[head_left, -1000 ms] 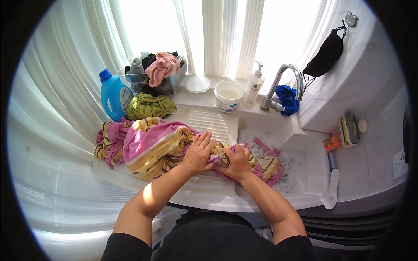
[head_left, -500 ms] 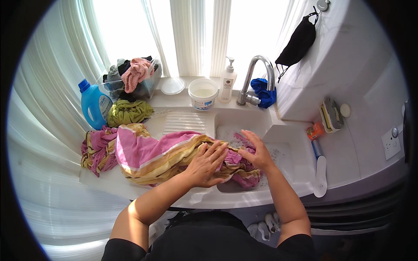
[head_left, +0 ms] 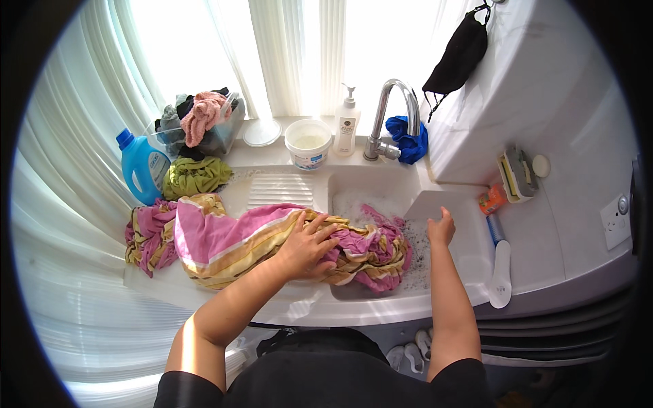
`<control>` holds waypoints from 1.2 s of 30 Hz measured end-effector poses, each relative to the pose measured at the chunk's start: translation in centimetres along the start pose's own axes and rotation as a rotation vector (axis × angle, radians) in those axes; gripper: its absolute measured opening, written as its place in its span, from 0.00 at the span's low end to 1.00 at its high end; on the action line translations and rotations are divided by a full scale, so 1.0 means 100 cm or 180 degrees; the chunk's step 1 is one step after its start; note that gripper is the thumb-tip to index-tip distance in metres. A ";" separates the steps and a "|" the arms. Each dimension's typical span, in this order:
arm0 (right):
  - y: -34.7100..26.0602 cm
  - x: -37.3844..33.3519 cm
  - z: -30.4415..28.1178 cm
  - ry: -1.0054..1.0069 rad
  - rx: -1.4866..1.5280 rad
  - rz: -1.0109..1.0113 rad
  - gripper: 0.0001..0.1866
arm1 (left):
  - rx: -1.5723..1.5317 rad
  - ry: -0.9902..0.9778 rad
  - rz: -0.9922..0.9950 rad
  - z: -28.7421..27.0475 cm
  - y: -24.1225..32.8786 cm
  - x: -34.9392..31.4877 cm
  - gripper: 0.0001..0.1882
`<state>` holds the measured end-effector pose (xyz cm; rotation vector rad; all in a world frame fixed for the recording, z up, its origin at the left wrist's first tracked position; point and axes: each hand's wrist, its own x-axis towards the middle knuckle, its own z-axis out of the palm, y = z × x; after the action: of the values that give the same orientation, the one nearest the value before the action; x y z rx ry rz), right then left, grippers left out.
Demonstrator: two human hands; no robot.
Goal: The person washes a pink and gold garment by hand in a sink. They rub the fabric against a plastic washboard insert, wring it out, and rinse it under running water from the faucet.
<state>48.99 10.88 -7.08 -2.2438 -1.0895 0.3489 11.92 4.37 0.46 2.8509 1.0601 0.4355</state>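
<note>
One left hand (head_left: 305,249) lies spread, gripping nothing, on striped cloth (head_left: 235,239); right of it, the right hand (head_left: 442,228) is above the sink (head_left: 468,262), grip unclear.

Left hand (head_left: 305,251) palm-down, splayed, left arm (head_left: 239,299) bent outward; and the person's right hand (head_left: 441,230) hovers well apart, right arm (head_left: 452,302) straighter!

The blue jug (head_left: 139,170), white tub (head_left: 294,153) and pump bottle (head_left: 346,126) bear labels (head_left: 158,166) too small to read.
</note>
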 end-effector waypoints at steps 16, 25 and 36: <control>-0.076 -0.118 -0.004 -0.1426 0.0199 -0.3251 0.41 | 0.0056 -0.0283 -0.2398 -0.078 -0.055 -0.138 0.45; -0.046 -0.041 -0.038 -0.1357 -0.0668 -0.1894 0.45 | -0.0020 0.0639 -0.2277 -0.024 -0.069 -0.022 0.22; -0.076 -0.085 0.029 -0.1277 0.0516 -0.2440 0.33 | -0.0091 0.0306 -0.2420 0.008 -0.088 -0.003 0.19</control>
<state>37.56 9.04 -4.76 -1.4896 -1.9420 0.5342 6.44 10.87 -1.81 2.1667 1.9825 0.4987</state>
